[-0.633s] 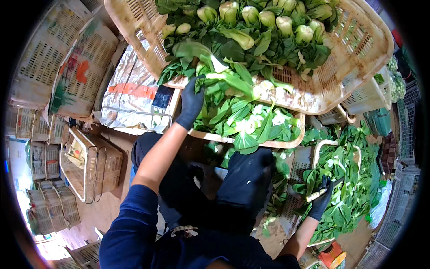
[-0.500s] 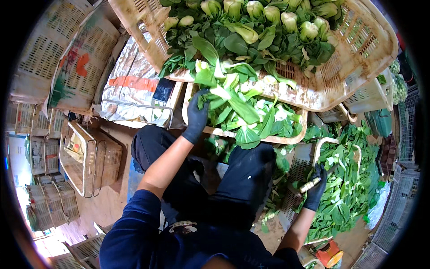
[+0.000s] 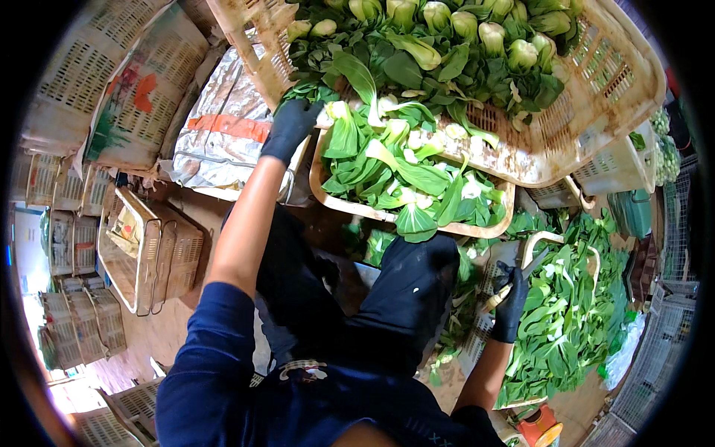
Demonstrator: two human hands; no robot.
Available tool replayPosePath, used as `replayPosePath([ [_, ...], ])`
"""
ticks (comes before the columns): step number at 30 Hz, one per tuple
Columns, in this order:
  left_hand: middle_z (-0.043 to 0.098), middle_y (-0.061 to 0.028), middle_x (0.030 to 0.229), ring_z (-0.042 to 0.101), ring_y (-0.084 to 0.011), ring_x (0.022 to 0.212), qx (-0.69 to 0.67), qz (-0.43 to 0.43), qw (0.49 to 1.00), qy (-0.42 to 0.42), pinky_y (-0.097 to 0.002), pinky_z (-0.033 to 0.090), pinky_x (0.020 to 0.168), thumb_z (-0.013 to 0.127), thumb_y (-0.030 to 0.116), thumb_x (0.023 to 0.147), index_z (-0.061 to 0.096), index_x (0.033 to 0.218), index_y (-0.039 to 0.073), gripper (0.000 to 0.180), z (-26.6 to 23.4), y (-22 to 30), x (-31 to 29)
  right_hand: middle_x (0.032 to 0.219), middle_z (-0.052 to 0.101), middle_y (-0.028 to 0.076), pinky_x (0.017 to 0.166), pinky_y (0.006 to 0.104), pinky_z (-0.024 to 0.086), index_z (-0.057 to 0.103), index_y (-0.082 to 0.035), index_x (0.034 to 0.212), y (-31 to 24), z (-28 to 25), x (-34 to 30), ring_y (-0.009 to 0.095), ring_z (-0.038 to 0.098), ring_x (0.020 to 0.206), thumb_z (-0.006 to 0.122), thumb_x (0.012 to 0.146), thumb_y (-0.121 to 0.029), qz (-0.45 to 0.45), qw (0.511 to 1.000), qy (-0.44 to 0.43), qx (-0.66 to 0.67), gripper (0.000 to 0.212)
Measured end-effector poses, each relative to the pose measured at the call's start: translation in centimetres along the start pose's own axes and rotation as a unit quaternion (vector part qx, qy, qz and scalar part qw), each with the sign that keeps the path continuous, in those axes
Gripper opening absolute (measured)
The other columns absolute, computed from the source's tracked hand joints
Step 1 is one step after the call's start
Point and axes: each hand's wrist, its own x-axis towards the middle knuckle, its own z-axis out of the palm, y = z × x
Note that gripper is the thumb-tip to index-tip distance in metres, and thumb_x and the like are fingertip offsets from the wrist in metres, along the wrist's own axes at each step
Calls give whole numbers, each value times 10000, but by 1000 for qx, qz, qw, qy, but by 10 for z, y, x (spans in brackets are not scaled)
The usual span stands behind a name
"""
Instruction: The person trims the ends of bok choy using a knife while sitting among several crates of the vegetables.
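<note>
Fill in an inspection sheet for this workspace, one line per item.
Surface: brown floor; stained large crate above smaller crate.
Job's things: pale-based green heads lined up in the large crate; loose greens in the smaller one; leafy heap at right; knife.
Clutter: whitish plastic bag beside the heap.
Grippers: left hand, gloved, at the large crate's left corner, grip unclear; right hand, gloved, closed round the knife handle.
Cables: nothing seen.
Surroundings: stacked crates left, wire mesh right.
</note>
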Motion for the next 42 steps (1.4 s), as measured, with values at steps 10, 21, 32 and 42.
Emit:
replayPosePath([
  [10,567,-126,1066,544,-200,959,-321,10,947,-24,-311,438,826,710,108,705,469,1132,-26,509,77,15,-49,655,540,2,510,229,360,598,0,864,1,0,-25,83,455,552,532,876,-149,101,995,-15,7,164],
  [21,537,-98,1150,511,-154,1036,-380,156,883,-226,-296,404,912,758,140,684,435,1213,-49,648,22,106,-95,686,556,100,533,398,438,546,-82,760,-109,157,41,304,564,624,633,724,-242,-431,771,-190,-428,186],
  [32,510,-161,1199,479,-190,1108,-278,198,891,-301,-306,357,966,760,246,693,432,1222,-74,700,22,101,-108,629,573,122,564,420,452,579,-77,711,-112,193,76,319,587,606,547,795,-392,-273,798,-255,-473,327],
  [42,473,-187,1241,456,-215,1145,-317,219,883,-270,-318,340,987,779,248,660,357,1269,-82,811,36,124,-114,1012,583,82,858,303,412,522,-17,1124,-111,193,40,175,545,956,725,725,-205,-220,928,-294,-61,486],
])
